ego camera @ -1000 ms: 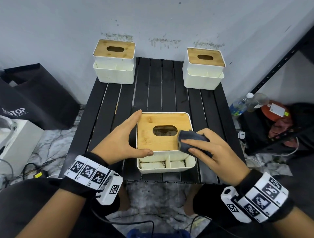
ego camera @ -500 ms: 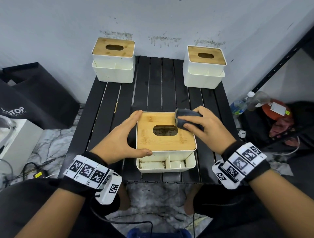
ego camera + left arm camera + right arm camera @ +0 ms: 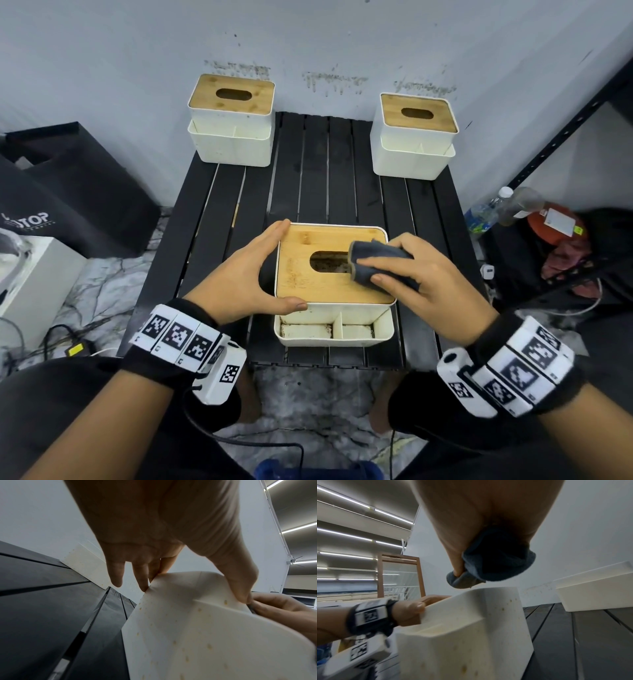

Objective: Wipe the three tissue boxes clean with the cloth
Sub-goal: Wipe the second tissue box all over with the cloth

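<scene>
Your right hand (image 3: 421,274) clamps the folded cloth (image 3: 376,260) between thumb and fingers and presses it on the wooden lid (image 3: 308,277) of the near box (image 3: 334,322), just at the right edge of the oval slot (image 3: 327,262); your left hand (image 3: 246,274) steadies this box at its left side, fingers straight and together along the far corner, thumb on the front edge; this box stands at the front middle of the table (image 3: 205,212), the other two boxes (image 3: 233,137) (image 3: 414,137) wait at the far corners, well apart from it. Keep the cloth flat and go around the slot, not into it, because the edge can catch the fabric; press evenly to each corner; the white walls (image 3: 471,649) show small yellow spots, so I think they need the cloth too; hold the left hand firm, as the box may slide on the slats.
</scene>
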